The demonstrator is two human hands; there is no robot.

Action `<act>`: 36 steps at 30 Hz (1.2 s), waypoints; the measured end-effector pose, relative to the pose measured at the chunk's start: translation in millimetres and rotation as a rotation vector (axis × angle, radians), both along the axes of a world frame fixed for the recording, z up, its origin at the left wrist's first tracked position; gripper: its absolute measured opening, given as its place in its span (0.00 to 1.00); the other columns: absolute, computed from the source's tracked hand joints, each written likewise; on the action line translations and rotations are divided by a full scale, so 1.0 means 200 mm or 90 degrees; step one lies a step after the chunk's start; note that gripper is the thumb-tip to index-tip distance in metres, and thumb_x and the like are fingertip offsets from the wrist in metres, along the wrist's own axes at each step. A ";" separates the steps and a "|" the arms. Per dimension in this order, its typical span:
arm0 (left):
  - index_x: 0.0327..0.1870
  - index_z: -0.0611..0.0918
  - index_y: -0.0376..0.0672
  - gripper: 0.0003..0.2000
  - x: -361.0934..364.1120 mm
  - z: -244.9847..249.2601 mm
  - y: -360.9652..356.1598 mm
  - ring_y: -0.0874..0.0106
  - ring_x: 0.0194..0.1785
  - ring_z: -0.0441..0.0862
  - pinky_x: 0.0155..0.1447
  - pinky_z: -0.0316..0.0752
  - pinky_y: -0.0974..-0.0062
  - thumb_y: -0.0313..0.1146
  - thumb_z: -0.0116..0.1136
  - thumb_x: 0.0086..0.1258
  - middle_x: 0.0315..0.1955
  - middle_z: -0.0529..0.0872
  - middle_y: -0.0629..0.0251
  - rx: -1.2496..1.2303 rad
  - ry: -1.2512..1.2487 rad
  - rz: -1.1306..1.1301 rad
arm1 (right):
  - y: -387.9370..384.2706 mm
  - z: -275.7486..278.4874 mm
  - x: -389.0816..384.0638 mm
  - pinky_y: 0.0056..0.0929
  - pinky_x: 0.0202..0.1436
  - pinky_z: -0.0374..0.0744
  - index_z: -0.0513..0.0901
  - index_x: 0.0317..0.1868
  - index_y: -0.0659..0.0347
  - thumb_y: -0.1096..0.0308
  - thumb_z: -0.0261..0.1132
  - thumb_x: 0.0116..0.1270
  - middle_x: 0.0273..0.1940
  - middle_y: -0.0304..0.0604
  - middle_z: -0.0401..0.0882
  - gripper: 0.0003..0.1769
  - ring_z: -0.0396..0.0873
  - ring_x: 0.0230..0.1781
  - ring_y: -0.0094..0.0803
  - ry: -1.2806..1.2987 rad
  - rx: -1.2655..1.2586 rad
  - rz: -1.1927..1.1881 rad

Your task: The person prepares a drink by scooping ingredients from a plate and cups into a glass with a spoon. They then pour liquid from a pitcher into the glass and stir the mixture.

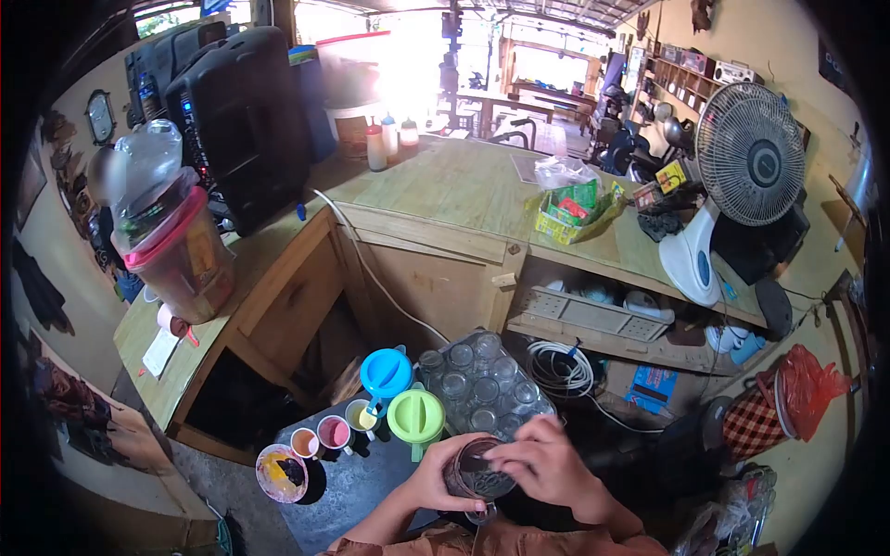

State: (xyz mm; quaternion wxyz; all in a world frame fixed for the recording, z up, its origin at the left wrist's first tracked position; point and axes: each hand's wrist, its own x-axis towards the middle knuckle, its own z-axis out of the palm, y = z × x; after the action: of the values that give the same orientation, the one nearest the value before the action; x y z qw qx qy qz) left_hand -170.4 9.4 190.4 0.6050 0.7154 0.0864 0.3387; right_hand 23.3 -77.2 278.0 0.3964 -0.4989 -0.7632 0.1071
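My left hand (pixel 440 477) is wrapped round a glass mug (pixel 482 484) held near my body, its mouth turned up. Above the mug's rim, my right hand (pixel 547 463) is closed in a pinch. Something thin seems to run from its fingers into the mug, too blurred to name. Just beyond the hands stands a tray of upside-down glasses (pixel 484 387). Beside it are a green-lidded pitcher (pixel 416 416) and a blue-lidded pitcher (pixel 387 372). Several small cups stand left of them, among them a cup with pink contents (pixel 334 432).
A bowl (pixel 282 473) with yellow and dark contents sits at the dark table's (pixel 348 500) left edge. A wooden counter (pixel 417 199) wraps round, bearing a speaker (pixel 246 125), a yellow basket (pixel 565 222) and a fan (pixel 751 153). Coiled white cable (pixel 561 369) lies right of the glasses.
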 end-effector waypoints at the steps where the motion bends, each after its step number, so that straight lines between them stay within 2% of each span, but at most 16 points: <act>1: 0.64 0.72 0.31 0.46 0.00 0.01 0.00 0.65 0.58 0.80 0.66 0.70 0.67 0.43 0.82 0.42 0.56 0.81 0.53 0.002 0.000 0.007 | 0.01 0.01 0.01 0.33 0.51 0.68 0.86 0.45 0.49 0.68 0.68 0.61 0.29 0.31 0.78 0.11 0.73 0.35 0.30 0.000 0.002 0.007; 7: 0.64 0.72 0.31 0.46 0.02 0.06 0.00 0.65 0.58 0.80 0.66 0.71 0.67 0.43 0.82 0.42 0.55 0.81 0.53 -0.003 0.010 0.035 | 0.02 0.16 0.12 0.35 0.49 0.68 0.86 0.46 0.51 0.67 0.69 0.62 0.30 0.28 0.80 0.11 0.72 0.35 0.31 0.068 0.135 0.012; 11: 0.64 0.72 0.32 0.46 0.06 0.11 -0.01 0.65 0.57 0.81 0.64 0.72 0.67 0.43 0.82 0.42 0.55 0.81 0.52 0.062 0.024 0.006 | 0.11 0.06 0.11 0.35 0.48 0.68 0.86 0.46 0.53 0.65 0.70 0.62 0.31 0.36 0.73 0.11 0.70 0.35 0.34 0.037 0.019 0.118; 14: 0.64 0.72 0.32 0.46 0.09 0.12 -0.01 0.66 0.58 0.80 0.65 0.72 0.68 0.44 0.81 0.43 0.56 0.81 0.53 0.086 0.024 0.017 | 0.06 0.15 0.20 0.34 0.46 0.67 0.85 0.43 0.54 0.57 0.62 0.71 0.29 0.33 0.78 0.11 0.68 0.31 0.32 0.070 0.176 0.005; 16: 0.65 0.72 0.33 0.46 0.10 0.11 0.00 0.66 0.58 0.80 0.65 0.72 0.67 0.44 0.81 0.43 0.56 0.81 0.53 0.008 0.009 0.001 | 0.04 0.20 0.22 0.33 0.45 0.67 0.85 0.42 0.55 0.57 0.61 0.72 0.28 0.31 0.80 0.12 0.66 0.31 0.30 0.092 0.170 -0.006; 17: 0.65 0.72 0.33 0.46 0.11 0.10 -0.01 0.66 0.58 0.80 0.65 0.72 0.67 0.44 0.81 0.43 0.56 0.81 0.53 0.009 0.009 -0.001 | 0.05 0.18 0.22 0.33 0.45 0.67 0.85 0.43 0.55 0.58 0.61 0.72 0.27 0.30 0.80 0.12 0.66 0.32 0.29 0.103 0.157 0.006; 19: 0.65 0.71 0.33 0.46 0.11 0.09 -0.01 0.66 0.59 0.80 0.66 0.71 0.67 0.44 0.81 0.43 0.56 0.81 0.53 0.041 0.000 0.023 | 0.10 0.09 0.20 0.32 0.44 0.67 0.85 0.47 0.57 0.58 0.60 0.73 0.27 0.28 0.80 0.14 0.66 0.33 0.28 -0.022 0.109 0.068; 21: 0.65 0.71 0.32 0.47 0.12 0.10 -0.02 0.66 0.58 0.80 0.66 0.71 0.67 0.43 0.81 0.42 0.56 0.81 0.54 0.057 -0.001 0.022 | 0.11 0.05 0.19 0.31 0.45 0.67 0.85 0.49 0.56 0.56 0.60 0.73 0.25 0.26 0.80 0.16 0.65 0.31 0.28 0.022 0.096 0.099; 24: 0.65 0.71 0.32 0.47 0.10 0.12 -0.01 0.66 0.58 0.80 0.66 0.71 0.68 0.43 0.81 0.42 0.56 0.81 0.54 0.035 -0.005 0.021 | 0.04 0.21 0.23 0.31 0.45 0.65 0.85 0.44 0.56 0.53 0.59 0.73 0.22 0.27 0.82 0.16 0.62 0.30 0.29 0.055 0.205 -0.007; 25: 0.65 0.71 0.32 0.47 0.09 0.12 -0.01 0.66 0.58 0.80 0.65 0.71 0.68 0.43 0.81 0.42 0.56 0.81 0.54 0.002 -0.006 0.014 | 0.01 0.24 0.24 0.31 0.46 0.67 0.86 0.47 0.53 0.57 0.63 0.69 0.30 0.26 0.84 0.13 0.66 0.30 0.29 0.058 0.198 -0.014; 27: 0.65 0.71 0.31 0.47 0.07 0.10 -0.01 0.66 0.58 0.80 0.65 0.71 0.68 0.43 0.81 0.42 0.55 0.81 0.53 0.006 -0.008 0.030 | 0.04 0.18 0.21 0.31 0.47 0.67 0.86 0.48 0.53 0.60 0.65 0.68 0.32 0.26 0.85 0.12 0.68 0.31 0.30 0.119 0.165 0.023; 29: 0.66 0.71 0.31 0.47 0.04 0.11 -0.01 0.66 0.58 0.80 0.66 0.71 0.68 0.42 0.81 0.42 0.56 0.81 0.53 0.027 -0.006 0.036 | 0.08 0.12 0.15 0.32 0.49 0.68 0.86 0.49 0.53 0.64 0.66 0.66 0.32 0.27 0.85 0.12 0.70 0.33 0.30 0.028 0.071 0.075; 30: 0.66 0.71 0.31 0.47 0.03 0.11 -0.02 0.66 0.58 0.80 0.66 0.71 0.68 0.42 0.81 0.42 0.56 0.81 0.53 0.030 -0.007 0.038 | 0.10 0.08 0.10 0.31 0.49 0.68 0.85 0.49 0.58 0.61 0.64 0.68 0.25 0.29 0.83 0.14 0.68 0.30 0.31 0.047 0.084 0.114; 33: 0.66 0.71 0.31 0.47 -0.01 0.10 -0.04 0.66 0.59 0.80 0.66 0.71 0.68 0.43 0.82 0.42 0.56 0.81 0.53 0.073 0.012 0.042 | 0.08 0.10 0.10 0.31 0.47 0.67 0.85 0.47 0.58 0.59 0.63 0.69 0.26 0.29 0.83 0.13 0.67 0.29 0.30 0.012 0.157 0.079; 35: 0.65 0.71 0.31 0.47 -0.06 0.14 -0.05 0.66 0.59 0.80 0.66 0.71 0.68 0.43 0.82 0.42 0.56 0.81 0.54 0.053 0.014 0.046 | 0.04 0.16 0.09 0.31 0.42 0.65 0.85 0.43 0.56 0.57 0.60 0.73 0.24 0.29 0.83 0.13 0.65 0.28 0.26 0.092 0.199 0.018; 36: 0.65 0.71 0.31 0.47 -0.08 0.16 -0.05 0.66 0.59 0.80 0.66 0.71 0.68 0.43 0.82 0.42 0.56 0.81 0.54 0.055 0.015 0.059 | 0.03 0.14 0.07 0.31 0.45 0.67 0.85 0.46 0.56 0.61 0.63 0.69 0.27 0.28 0.84 0.12 0.67 0.29 0.28 0.122 0.182 0.032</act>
State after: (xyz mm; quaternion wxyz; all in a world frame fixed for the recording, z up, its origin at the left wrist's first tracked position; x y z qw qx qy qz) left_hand -187.2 -0.2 221.9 0.5561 0.7401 0.1117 0.3614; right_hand 37.5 -70.9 306.8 0.5311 -0.4058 -0.7418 0.0543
